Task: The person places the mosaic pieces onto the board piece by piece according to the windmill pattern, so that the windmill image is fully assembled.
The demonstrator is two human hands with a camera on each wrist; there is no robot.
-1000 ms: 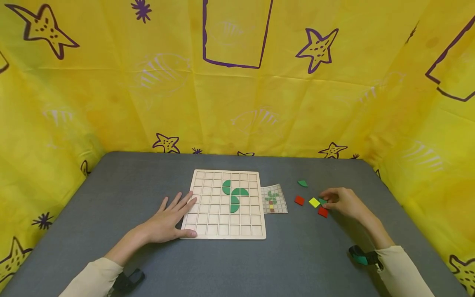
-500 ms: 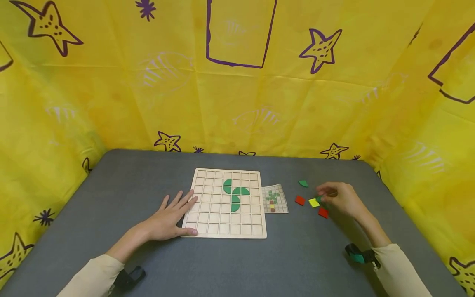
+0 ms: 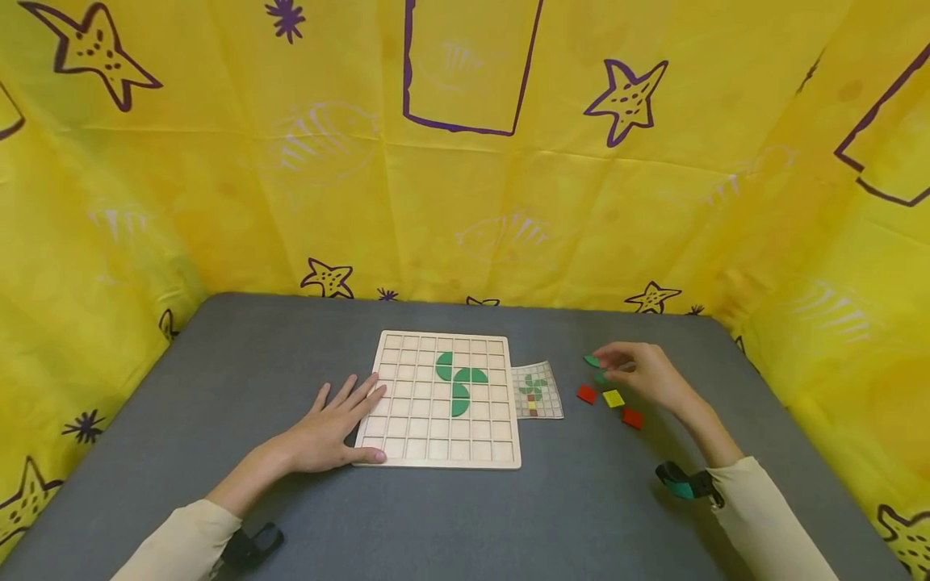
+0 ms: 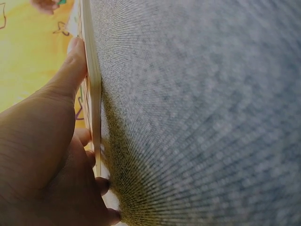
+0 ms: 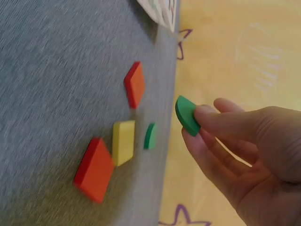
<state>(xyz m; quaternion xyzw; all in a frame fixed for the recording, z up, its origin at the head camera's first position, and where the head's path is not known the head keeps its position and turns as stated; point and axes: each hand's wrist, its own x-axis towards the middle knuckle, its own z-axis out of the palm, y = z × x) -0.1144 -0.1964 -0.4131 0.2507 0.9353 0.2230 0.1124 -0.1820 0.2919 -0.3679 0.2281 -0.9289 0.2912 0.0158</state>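
Note:
My left hand (image 3: 336, 428) rests with spread fingers on the left edge of a pale wooden grid board (image 3: 414, 428). Up close in the left wrist view, the thumb lies along the board's edge (image 4: 94, 94). Several green quarter-circle tiles (image 3: 460, 399) sit in the board's cells. Above the table to the right, my right hand (image 3: 647, 373) pinches a green quarter-circle tile (image 5: 188, 115) between thumb and fingers. Another green quarter-circle tile (image 5: 150, 136) lies on the table beneath it, near the fingertips in the head view.
Near the right hand lie a yellow square tile (image 3: 613, 399) and two red square tiles, one left (image 3: 586, 394) and one nearer (image 3: 633, 419). A pattern card (image 3: 550, 395) lies against the board's right side. A yellow printed cloth (image 3: 465, 186) hangs behind the grey table (image 3: 465, 524).
My right hand has lifted the green quarter-circle tile from beside the yellow and red squares and moved it away and leftward, toward the other green tile. My left hand stays on the board.

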